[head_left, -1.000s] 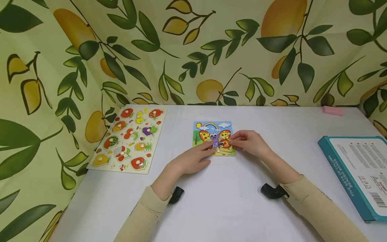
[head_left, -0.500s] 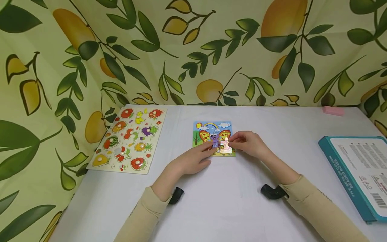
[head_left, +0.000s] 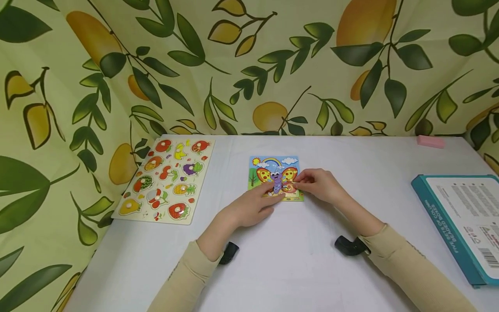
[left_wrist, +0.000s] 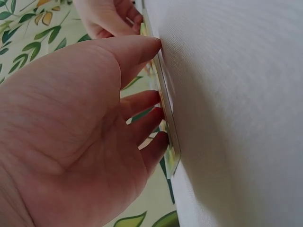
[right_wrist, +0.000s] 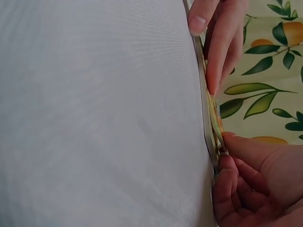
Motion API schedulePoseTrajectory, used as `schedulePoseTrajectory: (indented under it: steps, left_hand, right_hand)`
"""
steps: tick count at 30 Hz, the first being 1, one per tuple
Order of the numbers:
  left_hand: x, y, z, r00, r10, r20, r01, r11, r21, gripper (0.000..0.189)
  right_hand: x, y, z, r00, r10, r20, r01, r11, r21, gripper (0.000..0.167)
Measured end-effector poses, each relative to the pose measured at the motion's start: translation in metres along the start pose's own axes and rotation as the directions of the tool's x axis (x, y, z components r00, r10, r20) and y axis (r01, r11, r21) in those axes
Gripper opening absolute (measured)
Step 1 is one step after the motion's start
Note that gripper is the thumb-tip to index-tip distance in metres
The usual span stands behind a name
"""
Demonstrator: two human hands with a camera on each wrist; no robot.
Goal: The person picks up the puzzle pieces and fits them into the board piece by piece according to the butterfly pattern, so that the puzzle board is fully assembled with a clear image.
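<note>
A small square jigsaw puzzle (head_left: pixel 274 162) with a purple butterfly, rainbow and sun lies flat on the white tabletop. My left hand (head_left: pixel 247 207) rests on its lower left part with fingers extended; the left wrist view shows those fingertips on the board (left_wrist: pixel 174 153) and the thumb at its near edge. With thumb and fingers, my right hand (head_left: pixel 322 186) pinches a puzzle piece (head_left: pixel 289 187) at the puzzle's lower right. From the right wrist, the piece (right_wrist: pixel 215 124) appears slightly raised at one edge. The left fingers hide part of the picture.
A fruit knob puzzle board (head_left: pixel 195 182) lies at the left. To the right is a teal and white box (head_left: pixel 444 229), and a pink block (head_left: pixel 430 141) sits near the back edge. A leaf-and-fruit patterned curtain (head_left: pixel 296 65) hangs behind the table.
The piece in my right hand, tilted and shining half a second ago, now lies flatter over the puzzle's lower right. My left fingers have shifted slightly along the lower edge.
</note>
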State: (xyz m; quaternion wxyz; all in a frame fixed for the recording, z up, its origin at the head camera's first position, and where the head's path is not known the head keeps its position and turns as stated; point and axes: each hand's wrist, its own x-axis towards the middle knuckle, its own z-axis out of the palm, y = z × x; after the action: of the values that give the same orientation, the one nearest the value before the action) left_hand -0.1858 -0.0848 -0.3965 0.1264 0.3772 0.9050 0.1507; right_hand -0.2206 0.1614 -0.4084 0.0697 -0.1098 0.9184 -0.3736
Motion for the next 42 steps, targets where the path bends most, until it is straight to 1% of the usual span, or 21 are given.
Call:
schedulePoseTrajectory:
  steps: [7,15,27,33,36,42]
  left_hand:
    - [0.0,0.001,-0.001,1.0,0.013,-0.012,-0.013,1.0,0.017,0.045]
    - [0.0,0.001,-0.001,1.0,0.01,-0.009,-0.01,1.0,0.005,0.045]
    - [0.001,0.002,-0.001,0.999,-0.031,0.021,0.031,1.0,0.0,0.046]
    - [0.001,0.002,-0.001,0.999,-0.044,0.027,0.044,0.999,0.001,0.046]
    - [0.001,0.002,-0.001,0.999,-0.045,0.028,0.045,0.999,0.0,0.046]
    - [0.001,0.001,-0.001,1.0,-0.018,0.012,0.018,1.0,-0.006,0.045]
  right_hand:
    - [0.002,0.002,0.001,1.0,0.004,-0.009,-0.004,1.0,0.001,0.016]
    - [0.003,0.004,0.002,1.0,-0.006,-0.008,0.006,1.0,0.012,0.017]
    - [0.005,0.004,0.003,1.0,-0.016,-0.015,0.016,1.0,0.014,0.017]
    - [0.01,0.003,0.002,1.0,-0.004,-0.017,0.004,1.0,0.009,0.02]
    - [0.013,0.003,0.002,1.0,0.017,-0.01,-0.017,1.0,0.014,0.023]
    - [0.019,0.001,0.001,0.999,0.044,0.003,-0.044,0.999,-0.008,0.026]
